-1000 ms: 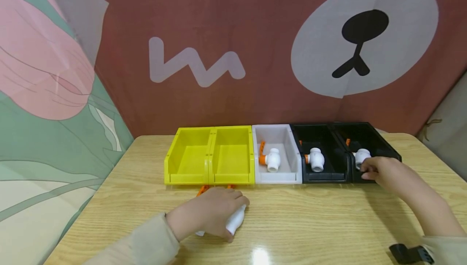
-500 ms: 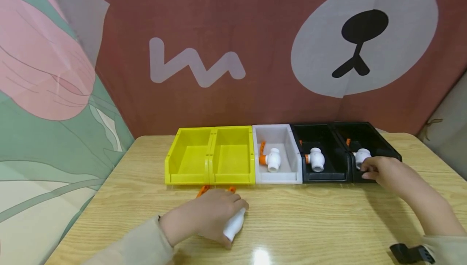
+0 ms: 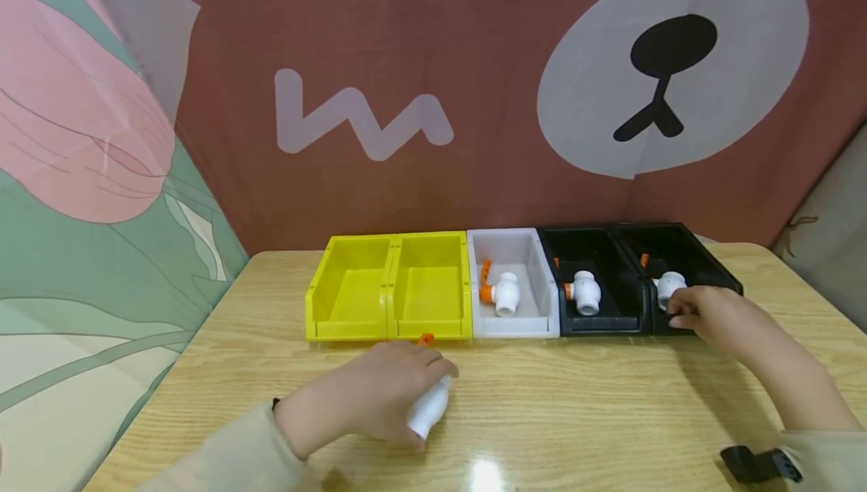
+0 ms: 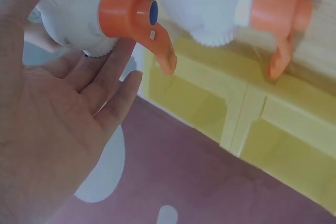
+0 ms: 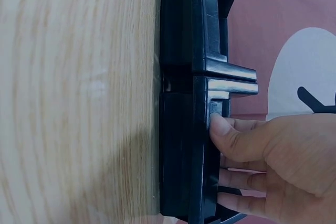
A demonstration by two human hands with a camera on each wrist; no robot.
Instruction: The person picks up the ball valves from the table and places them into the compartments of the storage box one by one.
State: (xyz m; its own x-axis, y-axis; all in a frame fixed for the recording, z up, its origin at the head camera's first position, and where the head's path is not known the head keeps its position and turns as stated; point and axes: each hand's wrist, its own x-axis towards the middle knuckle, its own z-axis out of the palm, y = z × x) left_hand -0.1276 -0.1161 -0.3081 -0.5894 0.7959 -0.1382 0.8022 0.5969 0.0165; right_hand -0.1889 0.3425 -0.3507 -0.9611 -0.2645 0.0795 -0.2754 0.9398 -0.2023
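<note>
My left hand (image 3: 382, 394) grips a white ball valve (image 3: 430, 405) with an orange lever, in front of the yellow bins. The left wrist view shows thumb and fingers around its white body (image 4: 73, 11), the orange lever (image 4: 157, 48) pointing away. A second white ball valve (image 4: 207, 3) sits beside it on the table, mostly covered by my hand in the head view. My right hand (image 3: 714, 315) holds the front rim of the far-right black bin (image 5: 202, 145), thumb at the lip, fingers behind it. Inside that bin, close to those fingers, lies another ball valve (image 3: 669, 287).
Two yellow bins (image 3: 389, 289) stand left in the row. A white bin (image 3: 535, 281) holds a ball valve (image 3: 506, 294), and the left black bin (image 3: 612, 304) holds another (image 3: 585, 293). A patterned cloth (image 3: 474, 183) hangs behind the wooden table (image 3: 576, 402).
My left hand has shifted slightly left with the valve, covering more of the second valve and its orange lever. The right hand stays at the black bin.
</note>
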